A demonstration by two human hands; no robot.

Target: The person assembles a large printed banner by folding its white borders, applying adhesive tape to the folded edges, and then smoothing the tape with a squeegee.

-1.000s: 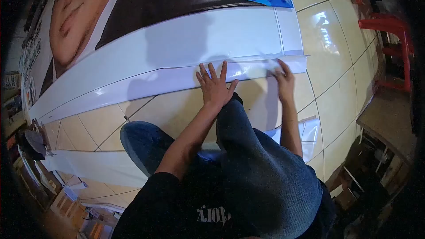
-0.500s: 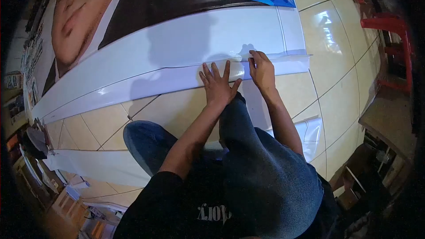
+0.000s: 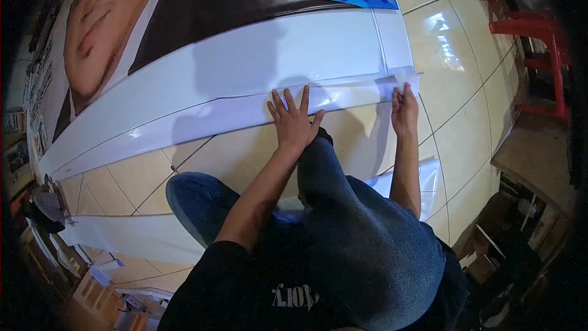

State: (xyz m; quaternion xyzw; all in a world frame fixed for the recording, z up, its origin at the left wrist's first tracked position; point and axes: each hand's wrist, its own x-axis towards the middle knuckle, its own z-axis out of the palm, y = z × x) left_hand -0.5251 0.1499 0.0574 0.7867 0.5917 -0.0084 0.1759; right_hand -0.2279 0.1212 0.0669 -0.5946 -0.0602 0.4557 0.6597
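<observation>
A large printed vinyl banner [image 3: 324, 43] lies on the tiled floor, its near edge folded over into a glossy white band [image 3: 202, 113]. My left hand [image 3: 293, 121] presses flat on this band, fingers spread and pointing away from me. To its right, by the banner's near right corner, my right hand [image 3: 405, 110] is closed with thumb and fingers pinched together. A small pale, blurred strip [image 3: 401, 78] shows at its fingertips, overlapping the band's end.
My bent knee [image 3: 321, 159] rises just below my left wrist. A white sheet strip [image 3: 135, 233] lies on the floor at left, and another white sheet [image 3: 425, 181] beside my right forearm. A red plastic chair [image 3: 551, 55] stands at right, near a brown board [image 3: 533, 159].
My right hand has moved right along the folded band, from beside my left hand to the banner's corner. My left hand stays pressed on the band. The view has shifted slightly.
</observation>
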